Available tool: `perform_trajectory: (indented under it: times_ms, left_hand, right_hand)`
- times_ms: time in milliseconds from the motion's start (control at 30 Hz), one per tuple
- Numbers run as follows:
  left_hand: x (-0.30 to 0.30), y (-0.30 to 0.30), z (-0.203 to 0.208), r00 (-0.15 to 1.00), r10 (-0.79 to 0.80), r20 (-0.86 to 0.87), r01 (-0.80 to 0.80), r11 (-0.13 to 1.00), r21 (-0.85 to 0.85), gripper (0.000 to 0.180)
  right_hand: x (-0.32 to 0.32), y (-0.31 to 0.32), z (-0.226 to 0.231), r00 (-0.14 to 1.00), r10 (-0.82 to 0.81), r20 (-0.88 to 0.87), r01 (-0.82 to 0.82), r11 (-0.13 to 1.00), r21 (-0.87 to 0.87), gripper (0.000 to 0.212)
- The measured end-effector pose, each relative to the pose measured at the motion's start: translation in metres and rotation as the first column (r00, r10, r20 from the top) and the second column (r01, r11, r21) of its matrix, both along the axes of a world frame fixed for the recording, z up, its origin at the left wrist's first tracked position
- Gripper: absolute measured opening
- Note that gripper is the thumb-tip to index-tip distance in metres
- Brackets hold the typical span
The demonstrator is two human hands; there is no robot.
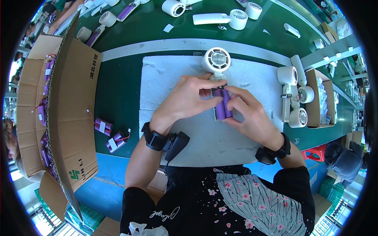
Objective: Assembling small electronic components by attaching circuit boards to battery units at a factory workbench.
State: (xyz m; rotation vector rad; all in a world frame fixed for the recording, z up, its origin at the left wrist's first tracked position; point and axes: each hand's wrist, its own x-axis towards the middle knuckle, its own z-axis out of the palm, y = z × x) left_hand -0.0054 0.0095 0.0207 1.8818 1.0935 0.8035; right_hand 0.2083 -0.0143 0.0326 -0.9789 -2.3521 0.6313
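Observation:
A white handheld fan (pixel 217 59) lies on the pale work mat with its round head pointing away from me. In its open handle sits a purple battery pack (pixel 221 109) of two cells side by side. My left hand (pixel 186 96) grips the fan at its neck, the thumb lying across the upper part of the pack. From the right, my right hand (pixel 248 114) closes on the pack, with fingers near its top and others at its lower right edge. Small dark parts at the top of the pack are partly hidden by my fingertips.
Two loose battery packs (pixel 114 142) with red wires lie left of the mat (pixel 157 74). A tall cardboard box (pixel 78 106) holding more packs stands at the left. Several white fan parts (pixel 298 117) and a smaller box (pixel 321 122) are at the right. More fans (pixel 238 19) lie beyond the metal rail (pixel 189 44).

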Motion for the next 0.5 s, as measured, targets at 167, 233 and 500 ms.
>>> perform_trajectory:
  times_ms: [167,233,500]
  left_hand:
    - [0.000,0.000,-0.001,1.000,0.003,0.022,-0.001,0.996,-0.091,0.054]
    - [0.001,0.000,-0.001,0.999,0.009,0.038,-0.004,0.993,-0.115,0.056]
    - [0.004,0.001,-0.003,0.998,0.047,0.050,-0.038,0.983,-0.180,0.055]
  right_hand:
    - [-0.004,0.001,0.000,0.999,-0.023,-0.034,0.020,0.996,-0.088,0.043]
    - [-0.006,0.004,0.001,1.000,-0.019,-0.020,0.016,0.987,-0.160,0.049]
    - [-0.005,0.014,0.008,1.000,0.029,-0.009,-0.030,0.974,-0.226,0.067]
